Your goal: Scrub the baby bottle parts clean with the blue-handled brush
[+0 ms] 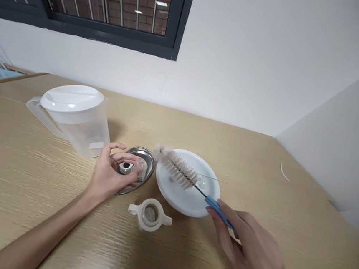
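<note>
My right hand (pixel 248 241) is closed round the blue handle of a bottle brush (pixel 181 168). Its white bristles hang over a white bowl (pixel 164 187), the fluffy tip near the bowl's left rim. Between thumb and fingers, my left hand (pixel 110 172) pinches a small clear piece (pixel 141 164), perhaps a bottle nipple, above an oval metal tray (pixel 151 172). On that tray lies a small white ring-shaped part (pixel 126 167) with a dark centre. Nearer to me stands a two-handled bottle (pixel 149 222), whitish and without a lid, its mouth facing up.
A translucent pitcher (pixel 82 126) with a white lid stands at the back left. A thin wire-like stick (pixel 215 180) crosses the bowl's right rim. Far right on the wooden table (pixel 284 227) lies a pale curved strip (pixel 284 171). A wall and window (pixel 115 3) bound the back.
</note>
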Demonstrator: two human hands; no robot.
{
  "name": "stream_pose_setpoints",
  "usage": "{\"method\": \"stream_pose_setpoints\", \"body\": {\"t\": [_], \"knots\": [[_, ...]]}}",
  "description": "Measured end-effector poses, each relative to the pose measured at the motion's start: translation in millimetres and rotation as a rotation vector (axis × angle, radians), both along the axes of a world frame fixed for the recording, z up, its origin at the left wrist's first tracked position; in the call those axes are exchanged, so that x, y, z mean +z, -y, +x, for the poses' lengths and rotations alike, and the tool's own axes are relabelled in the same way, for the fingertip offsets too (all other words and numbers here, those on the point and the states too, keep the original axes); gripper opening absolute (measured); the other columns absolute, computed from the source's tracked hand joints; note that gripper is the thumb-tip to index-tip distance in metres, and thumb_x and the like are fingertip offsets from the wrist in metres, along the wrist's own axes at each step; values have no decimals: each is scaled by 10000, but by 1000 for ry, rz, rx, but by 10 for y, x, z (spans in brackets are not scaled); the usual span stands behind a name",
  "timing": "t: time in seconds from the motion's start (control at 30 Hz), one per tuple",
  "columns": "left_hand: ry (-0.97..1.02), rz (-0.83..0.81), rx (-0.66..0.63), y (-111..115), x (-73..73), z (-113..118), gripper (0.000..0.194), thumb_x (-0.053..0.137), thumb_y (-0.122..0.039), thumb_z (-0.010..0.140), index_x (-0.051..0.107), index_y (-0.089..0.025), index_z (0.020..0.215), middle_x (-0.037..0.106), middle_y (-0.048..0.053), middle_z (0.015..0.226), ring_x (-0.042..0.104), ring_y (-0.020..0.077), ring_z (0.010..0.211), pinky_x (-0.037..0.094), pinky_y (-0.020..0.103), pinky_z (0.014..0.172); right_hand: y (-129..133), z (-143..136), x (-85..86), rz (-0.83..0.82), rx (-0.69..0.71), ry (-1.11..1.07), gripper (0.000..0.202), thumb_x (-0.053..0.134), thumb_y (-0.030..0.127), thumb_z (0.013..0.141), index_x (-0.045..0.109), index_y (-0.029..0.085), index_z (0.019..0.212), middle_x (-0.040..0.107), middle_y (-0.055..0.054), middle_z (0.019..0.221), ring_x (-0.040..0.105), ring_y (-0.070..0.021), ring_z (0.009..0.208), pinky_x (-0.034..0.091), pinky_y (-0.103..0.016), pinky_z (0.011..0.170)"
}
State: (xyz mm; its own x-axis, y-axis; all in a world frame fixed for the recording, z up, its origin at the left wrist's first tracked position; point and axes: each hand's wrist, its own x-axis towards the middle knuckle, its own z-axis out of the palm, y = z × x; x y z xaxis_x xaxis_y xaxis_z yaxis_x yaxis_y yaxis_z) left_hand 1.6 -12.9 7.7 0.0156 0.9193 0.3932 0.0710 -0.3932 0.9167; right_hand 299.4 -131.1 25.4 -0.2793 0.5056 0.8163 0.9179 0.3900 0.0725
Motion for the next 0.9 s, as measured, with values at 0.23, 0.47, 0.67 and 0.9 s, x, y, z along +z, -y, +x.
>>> {"method": "stream_pose_setpoints", "body": {"t": [0.23, 0.47, 0.67, 0.9], "knots": [[57, -53, -28, -2, -3, -12, 664, 905, -208, 666, 419, -260, 1116, 820, 41, 908, 791, 215, 830, 631, 352, 806, -14, -13, -74, -1, 107, 35, 409, 756, 65, 867, 662, 143, 1257, 690, 0, 728, 590, -91, 569, 442, -233, 606], [96, -97, -16, -29, 25, -12, 663, 919, -239, 654, 415, -253, 1084, 825, 53, 880, 800, 230, 846, 645, 375, 806, -7, 35, -20, 0, -21, 11, 335, 700, 142, 942, 655, 168, 1273, 689, 11, 722, 557, -73, 500, 435, -218, 574], [99, -160, -13, -11, 62, 0, 672, 920, -273, 651, 419, -248, 1098, 829, 64, 860, 809, 262, 816, 652, 371, 722, -2, -24, -20, -9, 86, 7, 356, 695, 109, 928, 655, 180, 1275, 683, 22, 706, 573, -75, 526, 427, -209, 557], [100, -121, -29, 19, 63, 15, 639, 914, -236, 661, 418, -260, 1063, 836, 48, 858, 807, 240, 797, 636, 337, 722, 8, 32, -172, 9, 88, 119, 459, 765, 55, 858, 657, 158, 1293, 647, 26, 710, 526, -77, 594, 413, -240, 622]]}}
